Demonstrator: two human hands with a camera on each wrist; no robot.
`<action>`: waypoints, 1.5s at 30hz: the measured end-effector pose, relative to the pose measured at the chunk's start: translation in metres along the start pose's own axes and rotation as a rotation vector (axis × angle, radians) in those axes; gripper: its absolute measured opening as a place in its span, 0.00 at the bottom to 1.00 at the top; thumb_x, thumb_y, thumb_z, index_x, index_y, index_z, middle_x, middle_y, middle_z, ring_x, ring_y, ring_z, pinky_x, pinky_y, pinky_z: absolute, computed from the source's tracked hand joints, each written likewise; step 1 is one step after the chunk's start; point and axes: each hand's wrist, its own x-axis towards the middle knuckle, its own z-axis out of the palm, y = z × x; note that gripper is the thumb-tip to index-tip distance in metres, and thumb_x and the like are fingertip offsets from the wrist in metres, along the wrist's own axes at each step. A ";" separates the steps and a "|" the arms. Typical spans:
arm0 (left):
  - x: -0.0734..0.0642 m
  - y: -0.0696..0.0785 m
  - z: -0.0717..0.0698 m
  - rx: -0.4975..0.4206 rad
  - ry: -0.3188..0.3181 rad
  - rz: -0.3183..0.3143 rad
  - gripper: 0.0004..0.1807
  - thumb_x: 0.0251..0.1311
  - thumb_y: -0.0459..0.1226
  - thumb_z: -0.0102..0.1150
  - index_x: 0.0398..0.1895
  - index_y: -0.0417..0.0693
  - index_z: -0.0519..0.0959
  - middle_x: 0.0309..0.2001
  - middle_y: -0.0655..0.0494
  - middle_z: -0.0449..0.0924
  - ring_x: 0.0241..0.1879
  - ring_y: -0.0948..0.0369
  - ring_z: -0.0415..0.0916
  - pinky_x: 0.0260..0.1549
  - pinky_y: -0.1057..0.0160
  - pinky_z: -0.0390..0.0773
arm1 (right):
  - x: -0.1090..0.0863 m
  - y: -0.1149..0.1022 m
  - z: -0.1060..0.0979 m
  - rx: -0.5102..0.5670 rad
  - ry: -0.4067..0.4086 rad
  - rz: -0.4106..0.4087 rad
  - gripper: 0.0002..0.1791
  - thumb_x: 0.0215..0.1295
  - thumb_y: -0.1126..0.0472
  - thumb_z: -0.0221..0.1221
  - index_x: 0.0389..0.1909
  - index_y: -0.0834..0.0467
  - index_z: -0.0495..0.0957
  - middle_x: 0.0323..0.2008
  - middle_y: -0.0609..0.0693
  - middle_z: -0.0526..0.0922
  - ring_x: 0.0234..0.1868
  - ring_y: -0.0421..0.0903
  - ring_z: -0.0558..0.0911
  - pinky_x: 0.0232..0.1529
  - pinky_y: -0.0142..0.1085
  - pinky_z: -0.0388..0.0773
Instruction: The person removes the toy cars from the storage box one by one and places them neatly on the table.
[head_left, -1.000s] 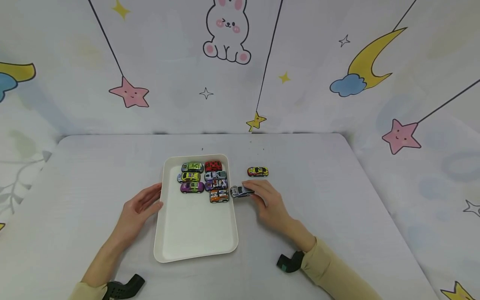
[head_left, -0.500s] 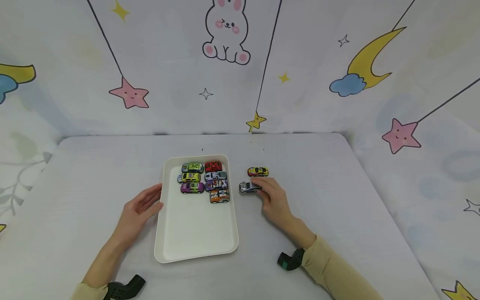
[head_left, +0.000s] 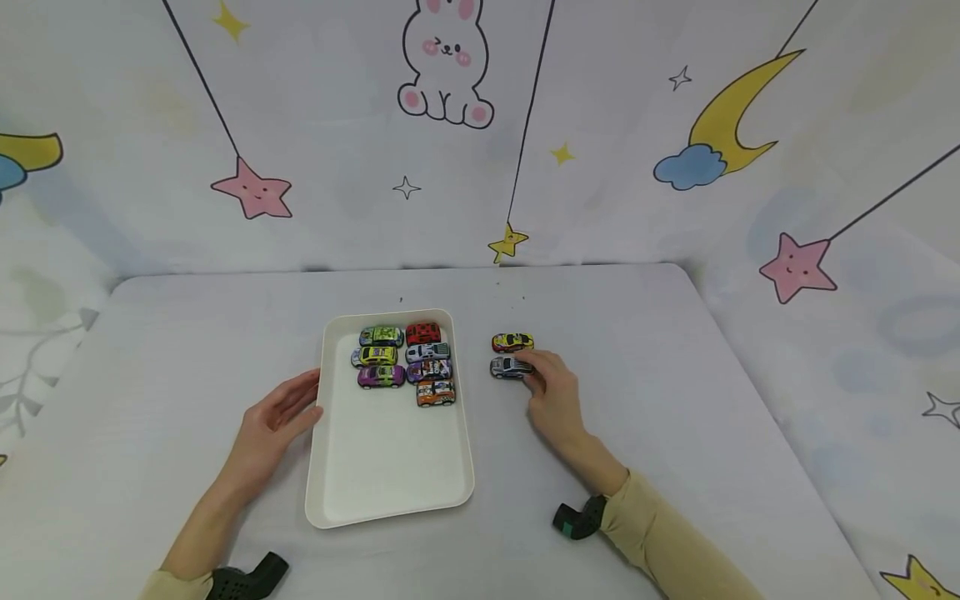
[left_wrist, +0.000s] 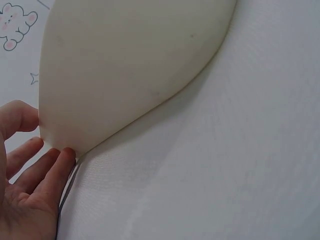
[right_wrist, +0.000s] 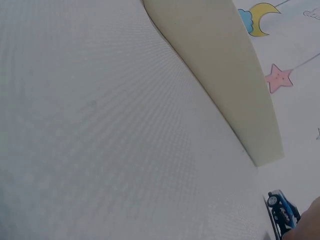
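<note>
In the head view, my right hand (head_left: 555, 400) pinches a silver-grey toy car (head_left: 510, 367) by its right end, just in front of a yellow and red toy car (head_left: 513, 342). The right wrist view catches only part of the held car's side (right_wrist: 282, 212) and a finger in the lower corner. A white tray (head_left: 390, 467) lies to the left with several toy cars in two columns, among them an orange one (head_left: 435, 393) and a purple one (head_left: 381, 377). Against the tray's left side rests my left hand (head_left: 270, 429), its thumb and fingertips touching the outer wall (left_wrist: 125, 65).
A white-covered table (head_left: 637, 350) surrounds the tray on all sides. Behind it stands a white backdrop printed with a rabbit (head_left: 446, 67), stars and a moon (head_left: 731, 117). The tray's raised right rim (head_left: 463, 417) lies between its cars and the two outside.
My right hand has moved the silver-grey car away from the tray's right rim, rightward and slightly back, to beside the yellow and red car. My left hand has stayed at the tray.
</note>
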 end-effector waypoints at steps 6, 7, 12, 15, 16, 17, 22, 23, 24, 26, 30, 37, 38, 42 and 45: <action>0.001 0.000 0.000 0.006 -0.002 -0.001 0.28 0.70 0.33 0.57 0.72 0.38 0.65 0.70 0.37 0.67 0.64 0.74 0.70 0.59 0.80 0.70 | 0.002 -0.001 -0.001 -0.004 -0.015 0.078 0.25 0.52 0.87 0.58 0.49 0.63 0.82 0.51 0.56 0.83 0.57 0.55 0.80 0.58 0.46 0.80; 0.001 0.000 0.000 0.006 -0.002 -0.001 0.28 0.70 0.33 0.57 0.72 0.38 0.65 0.70 0.36 0.67 0.65 0.74 0.70 0.59 0.80 0.70 | 0.002 0.000 -0.002 0.000 -0.016 0.085 0.25 0.52 0.87 0.58 0.49 0.64 0.82 0.51 0.56 0.83 0.57 0.55 0.80 0.58 0.46 0.80; 0.002 0.001 0.000 0.006 -0.002 -0.002 0.29 0.70 0.33 0.57 0.72 0.37 0.65 0.70 0.35 0.66 0.64 0.74 0.70 0.59 0.80 0.70 | 0.004 0.002 -0.001 0.013 -0.003 0.112 0.24 0.55 0.85 0.57 0.50 0.65 0.82 0.51 0.56 0.82 0.57 0.53 0.80 0.57 0.46 0.81; 0.003 0.001 0.000 0.006 0.000 -0.003 0.29 0.70 0.33 0.58 0.72 0.37 0.65 0.70 0.35 0.66 0.64 0.74 0.70 0.59 0.80 0.70 | 0.005 0.001 -0.001 0.013 0.013 0.120 0.22 0.55 0.84 0.58 0.50 0.65 0.82 0.51 0.56 0.81 0.57 0.52 0.80 0.56 0.46 0.80; 0.003 0.002 0.000 0.007 0.001 -0.003 0.29 0.70 0.33 0.58 0.72 0.36 0.65 0.70 0.35 0.66 0.64 0.74 0.70 0.59 0.80 0.70 | 0.006 0.001 -0.001 0.015 0.019 0.122 0.22 0.55 0.84 0.58 0.50 0.65 0.82 0.51 0.56 0.81 0.56 0.52 0.80 0.56 0.45 0.80; 0.003 0.002 0.000 0.008 0.002 -0.003 0.29 0.70 0.33 0.58 0.72 0.36 0.65 0.70 0.35 0.66 0.64 0.74 0.70 0.59 0.80 0.70 | 0.006 0.001 -0.001 0.018 0.022 0.126 0.22 0.55 0.83 0.58 0.50 0.65 0.82 0.51 0.57 0.81 0.56 0.53 0.80 0.56 0.45 0.79; 0.003 0.002 0.000 0.017 0.004 -0.004 0.29 0.71 0.33 0.57 0.72 0.37 0.65 0.70 0.36 0.66 0.64 0.75 0.70 0.59 0.80 0.70 | 0.006 -0.001 -0.001 0.035 0.047 0.153 0.22 0.55 0.83 0.61 0.51 0.67 0.81 0.52 0.59 0.80 0.55 0.54 0.81 0.57 0.45 0.80; 0.003 0.002 0.000 0.016 0.004 -0.004 0.29 0.71 0.33 0.57 0.72 0.37 0.65 0.70 0.36 0.66 0.64 0.75 0.70 0.59 0.80 0.70 | 0.007 -0.002 -0.001 0.036 0.049 0.158 0.22 0.55 0.83 0.61 0.51 0.67 0.81 0.52 0.59 0.80 0.55 0.54 0.81 0.57 0.45 0.81; 0.003 0.001 0.000 0.016 0.004 -0.003 0.29 0.71 0.33 0.57 0.72 0.37 0.65 0.70 0.36 0.66 0.64 0.75 0.70 0.59 0.80 0.70 | 0.006 -0.002 -0.001 0.037 0.054 0.163 0.22 0.55 0.82 0.62 0.51 0.67 0.81 0.52 0.59 0.79 0.55 0.54 0.81 0.56 0.45 0.81; 0.002 0.001 0.000 0.014 0.004 -0.003 0.29 0.70 0.33 0.57 0.72 0.37 0.65 0.70 0.35 0.66 0.64 0.75 0.70 0.59 0.80 0.70 | 0.006 -0.003 -0.001 0.036 0.063 0.168 0.21 0.55 0.82 0.62 0.51 0.67 0.81 0.51 0.59 0.79 0.54 0.54 0.81 0.57 0.44 0.81; 0.002 0.001 0.000 0.017 0.005 -0.003 0.29 0.70 0.33 0.57 0.72 0.37 0.65 0.70 0.36 0.67 0.64 0.74 0.70 0.59 0.80 0.70 | 0.006 -0.003 0.000 0.032 0.078 0.170 0.20 0.55 0.81 0.63 0.50 0.66 0.81 0.50 0.58 0.80 0.53 0.54 0.82 0.57 0.43 0.81; 0.001 0.001 0.000 0.019 0.004 -0.012 0.29 0.70 0.33 0.57 0.72 0.38 0.65 0.70 0.37 0.67 0.64 0.75 0.70 0.59 0.81 0.70 | 0.006 0.001 0.002 0.023 0.093 0.167 0.20 0.55 0.80 0.64 0.50 0.66 0.81 0.50 0.58 0.79 0.53 0.53 0.82 0.57 0.41 0.81; 0.001 0.001 0.000 0.018 0.004 -0.013 0.29 0.70 0.33 0.58 0.72 0.37 0.65 0.70 0.36 0.67 0.64 0.75 0.70 0.59 0.81 0.70 | 0.005 0.002 0.002 0.022 0.095 0.169 0.20 0.55 0.80 0.64 0.50 0.66 0.81 0.50 0.58 0.79 0.53 0.53 0.82 0.57 0.41 0.80; 0.000 0.000 0.000 0.020 0.003 -0.014 0.29 0.71 0.34 0.57 0.72 0.37 0.65 0.70 0.36 0.67 0.64 0.75 0.70 0.59 0.81 0.70 | 0.005 0.003 0.002 0.019 0.095 0.176 0.20 0.56 0.79 0.64 0.50 0.65 0.81 0.50 0.58 0.80 0.53 0.53 0.82 0.57 0.41 0.80; 0.000 0.000 0.000 0.021 0.002 -0.015 0.29 0.71 0.34 0.57 0.72 0.38 0.65 0.70 0.36 0.66 0.64 0.75 0.69 0.59 0.81 0.70 | 0.005 0.003 0.002 0.015 0.093 0.175 0.20 0.56 0.79 0.64 0.50 0.65 0.81 0.50 0.58 0.80 0.53 0.53 0.82 0.57 0.41 0.80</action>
